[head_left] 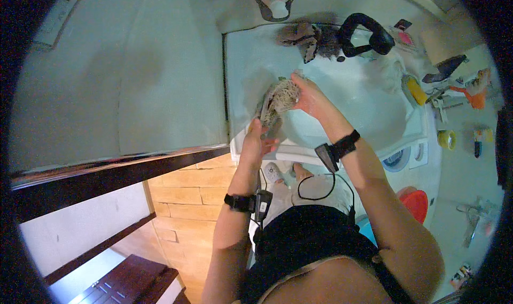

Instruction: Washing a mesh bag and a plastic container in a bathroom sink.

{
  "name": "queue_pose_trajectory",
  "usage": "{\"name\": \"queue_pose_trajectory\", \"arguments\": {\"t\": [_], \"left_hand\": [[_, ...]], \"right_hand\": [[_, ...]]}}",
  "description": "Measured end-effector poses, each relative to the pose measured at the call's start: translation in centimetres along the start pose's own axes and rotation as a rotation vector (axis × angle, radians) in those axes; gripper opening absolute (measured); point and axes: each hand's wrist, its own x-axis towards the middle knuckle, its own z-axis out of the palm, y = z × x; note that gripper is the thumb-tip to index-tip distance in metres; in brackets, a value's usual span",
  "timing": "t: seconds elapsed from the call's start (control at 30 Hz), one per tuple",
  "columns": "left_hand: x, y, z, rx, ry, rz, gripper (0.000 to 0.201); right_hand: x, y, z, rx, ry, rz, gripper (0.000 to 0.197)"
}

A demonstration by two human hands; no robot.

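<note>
A home bathroom or washing corner, seen from above. A white basin sits under a black tap, with a holder of toiletries on the pale wall behind it and a yellow bottle on the rim. Small clutter lies on the counter to the right, a wall of tan tiles runs below the basin, and a red bucket stands on the floor.
</note>
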Motion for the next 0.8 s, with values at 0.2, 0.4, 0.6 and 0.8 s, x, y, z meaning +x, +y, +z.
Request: {"name": "queue_pose_trajectory", "arguments": {"t": [0.2,0.4,0.6,0.8], "left_hand": [[4.2,1.1,4.8,-0.645,-0.385,0.004,0.046],[6.6,-3.6,10.2,-0.419,-0.337,0.109,0.035],[6.6,-4.3,15.1,-0.319,-0.317,-0.064,0.027],[9.4,-4.9,15.1,0.050,-0.362,0.440,0.028]], "right_hand": [[-6.7,2.1,0.6,-0.783,0.181,-0.422,0.029],[-8.3,4.1,-2.0,-0.946,0.448,-0.443,0.024],[-5.0,0.4,-10.7,-1.710,0.787,-0.622,0.030],[-5.6,-7.0,-18.0,-1.115,0.457,-0.565,0.026]]}}
